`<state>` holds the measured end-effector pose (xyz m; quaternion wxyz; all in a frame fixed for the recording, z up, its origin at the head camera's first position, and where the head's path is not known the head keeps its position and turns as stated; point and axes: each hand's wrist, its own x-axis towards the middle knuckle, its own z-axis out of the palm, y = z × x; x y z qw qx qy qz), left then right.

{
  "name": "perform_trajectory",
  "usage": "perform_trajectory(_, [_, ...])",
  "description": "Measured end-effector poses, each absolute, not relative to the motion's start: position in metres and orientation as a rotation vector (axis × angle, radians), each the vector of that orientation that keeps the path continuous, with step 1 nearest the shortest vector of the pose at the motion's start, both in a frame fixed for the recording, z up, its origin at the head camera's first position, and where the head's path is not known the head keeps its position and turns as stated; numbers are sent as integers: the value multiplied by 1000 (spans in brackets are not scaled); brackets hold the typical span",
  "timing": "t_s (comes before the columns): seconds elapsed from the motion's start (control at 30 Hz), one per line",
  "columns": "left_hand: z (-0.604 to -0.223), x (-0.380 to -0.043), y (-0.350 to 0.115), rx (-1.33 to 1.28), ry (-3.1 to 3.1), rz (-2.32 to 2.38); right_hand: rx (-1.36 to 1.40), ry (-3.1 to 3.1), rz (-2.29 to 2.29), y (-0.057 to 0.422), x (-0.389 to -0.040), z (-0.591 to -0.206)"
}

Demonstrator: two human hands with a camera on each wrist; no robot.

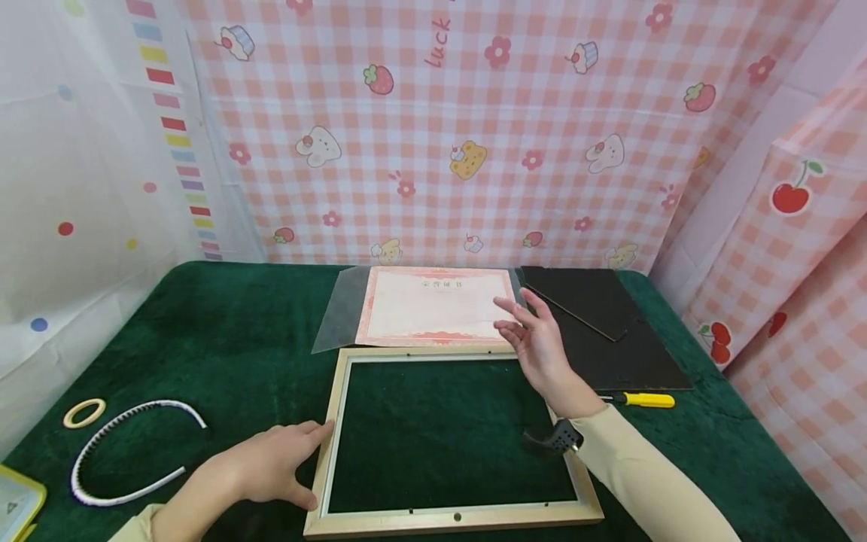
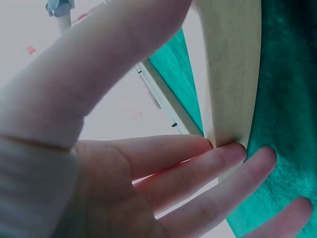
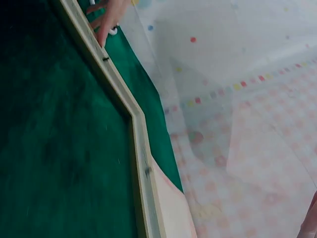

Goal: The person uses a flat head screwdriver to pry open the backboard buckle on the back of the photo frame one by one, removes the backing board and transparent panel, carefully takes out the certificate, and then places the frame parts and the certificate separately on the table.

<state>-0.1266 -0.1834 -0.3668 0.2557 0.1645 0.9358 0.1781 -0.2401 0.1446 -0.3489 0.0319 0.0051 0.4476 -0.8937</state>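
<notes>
An empty light wooden picture frame [image 1: 457,519] lies on the green cloth, small dark tabs along its inner edges. My left hand [image 1: 264,463] is at its left side; index and middle fingertips touch the wooden edge [image 2: 233,69] in the left wrist view, fingers fairly straight. My right hand [image 1: 542,346] is raised over the frame's far right corner, fingers spread and loosely bent, holding nothing. Only a bit of a finger [image 3: 309,218] shows in the right wrist view. Beyond the frame, a pink-bordered certificate [image 1: 436,309] lies on a clear sheet [image 1: 339,320].
A black backing board [image 1: 643,339] with a thin strut lies at the far right, beside a yellow-handled screwdriver [image 1: 649,400]. At the left are a white headband [image 1: 129,497], a pale ring [image 1: 84,414] and a yellow-edged object [image 1: 20,497]. Patterned curtains surround the green-covered table [image 1: 244,331].
</notes>
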Motion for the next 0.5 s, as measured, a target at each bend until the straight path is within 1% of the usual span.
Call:
perform_trajectory(0.27, [-367, -126, -186, 459, 2544, 485, 0, 1424, -2704, 85, -252, -360])
perform_trajectory(0.5, [-365, -125, -185, 458, 2543, 463, 0, 1474, -2658, 42, -263, -368])
